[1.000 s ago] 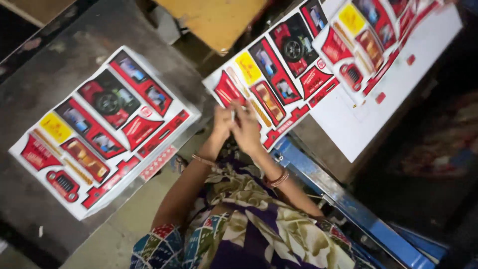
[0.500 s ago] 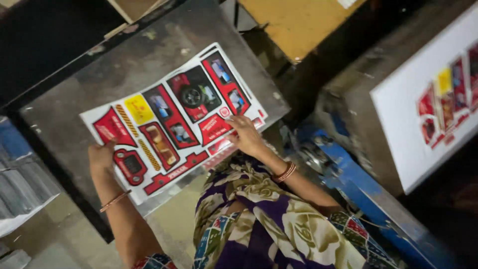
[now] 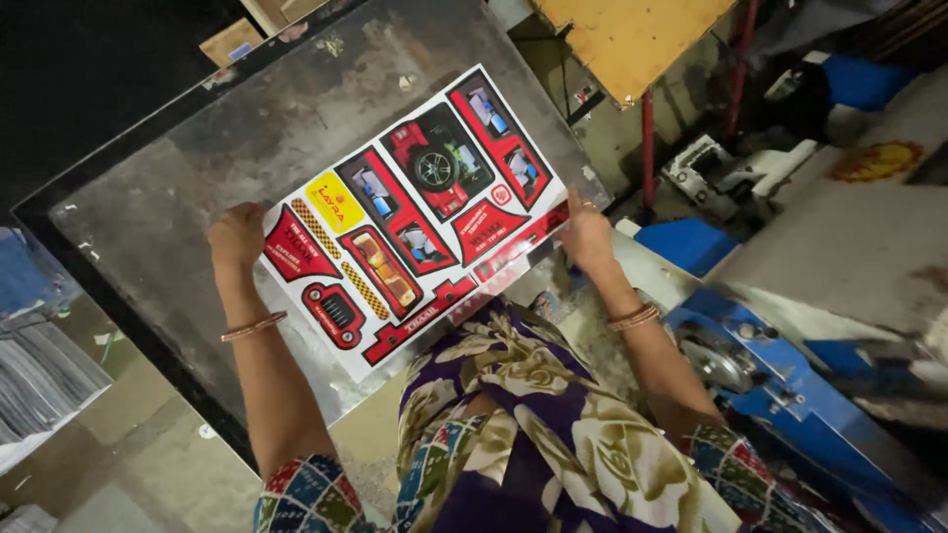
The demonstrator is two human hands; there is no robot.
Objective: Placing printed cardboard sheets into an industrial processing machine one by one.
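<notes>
The dark, scuffed metal surface (image 3: 247, 148) fills most of your view, tilted across the frame with its near edge running down toward the lower left. To your right stands a blue machine (image 3: 790, 395) with a grey bed above it, and a yellow-brown board (image 3: 642, 39) on a red post sits beyond the far corner of the surface. At the left edge a stack of grey sheets (image 3: 39, 375) lies lower down, well apart from your hands.

On the surface lies the printed sheet (image 3: 415, 212), white with red panels showing toy-car artwork, a yellow patch and a dark wheel picture. It sits flat or nearly so, slanted, its far corner toward the board and its near corner over the surface edge close to your patterned clothing.

Your left hand (image 3: 237, 237) has its grip closed on the sheet's left edge, fingers curled around it, a thin bangle (image 3: 254, 326) on that wrist. Your right hand (image 3: 588, 232) pinches the sheet's right edge, thumb on top and fingers beneath as far as you can see, with bangles (image 3: 634, 318) on that wrist too.
</notes>
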